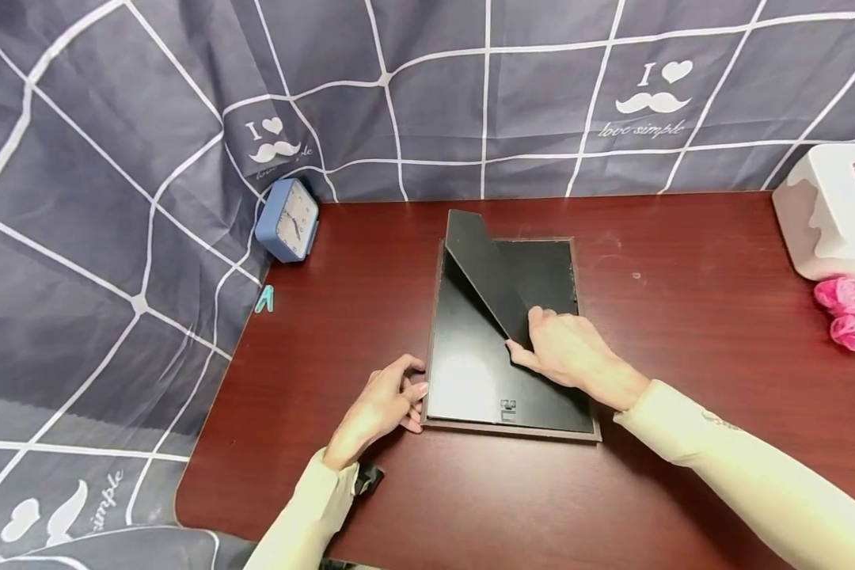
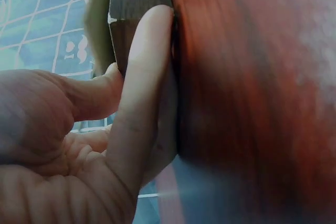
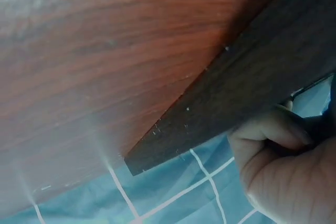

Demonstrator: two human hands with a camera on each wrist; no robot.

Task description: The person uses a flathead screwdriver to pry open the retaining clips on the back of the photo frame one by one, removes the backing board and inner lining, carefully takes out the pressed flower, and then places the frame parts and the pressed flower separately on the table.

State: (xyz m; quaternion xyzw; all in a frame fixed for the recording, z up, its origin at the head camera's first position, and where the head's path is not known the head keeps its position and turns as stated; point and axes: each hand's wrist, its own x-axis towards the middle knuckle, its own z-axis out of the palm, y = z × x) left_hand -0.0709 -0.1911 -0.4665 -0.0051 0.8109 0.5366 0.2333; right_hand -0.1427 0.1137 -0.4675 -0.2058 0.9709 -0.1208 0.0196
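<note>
A dark wooden picture frame [image 1: 513, 428] lies face down in the middle of the red-brown table [image 1: 684, 332], its black back board up. A black stand flap [image 1: 488, 269] rises at a slant from the board. My right hand [image 1: 566, 348] rests on the board and pinches the flap's lower end between thumb and forefinger. My left hand [image 1: 388, 400] is at the frame's near left corner, fingers curled against its edge. In the left wrist view a finger [image 2: 147, 77] lies along the frame's rim [image 2: 136, 3]. In the right wrist view the frame's rim [image 3: 236, 98] runs above my right hand [image 3: 283, 177].
A small blue alarm clock [image 1: 287, 219] stands at the table's back left, with a teal clip [image 1: 264, 299] near the left edge. A white tissue box [image 1: 834, 214] and pink items [image 1: 851, 313] sit at the far right. Grey checked cloth [image 1: 114, 198] hangs behind and to the left.
</note>
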